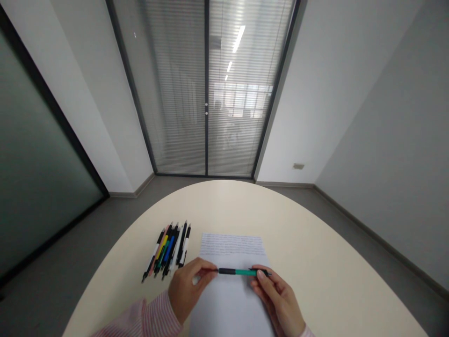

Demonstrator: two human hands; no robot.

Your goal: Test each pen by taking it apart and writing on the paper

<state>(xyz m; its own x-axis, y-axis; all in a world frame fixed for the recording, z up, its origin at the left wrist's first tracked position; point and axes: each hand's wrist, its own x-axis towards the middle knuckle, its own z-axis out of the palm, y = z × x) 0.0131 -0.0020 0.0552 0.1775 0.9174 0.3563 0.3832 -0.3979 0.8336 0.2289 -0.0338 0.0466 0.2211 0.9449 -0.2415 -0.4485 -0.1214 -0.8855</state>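
A green and black pen [242, 272] is held level between my two hands, above a sheet of paper [228, 299]. My left hand [191, 285] pinches its left end between thumb and fingertips. Around the right end, by the black clip, the thumb and fingers of my right hand [277, 295] are closed. Lines of handwriting run across the top of the sheet, and its lower part is blank. Left of the sheet lies a bunch of pens [170, 250] in black, white, blue, yellow, green and pink, close to my left hand.
The pale round-edged table [231, 203] curves away in front of me. Beyond it stand a glass partition with blinds [178, 103] and white walls [336, 93]. A socket plate [298, 166] sits low on the right wall. Grey floor [115, 220] surrounds the table.
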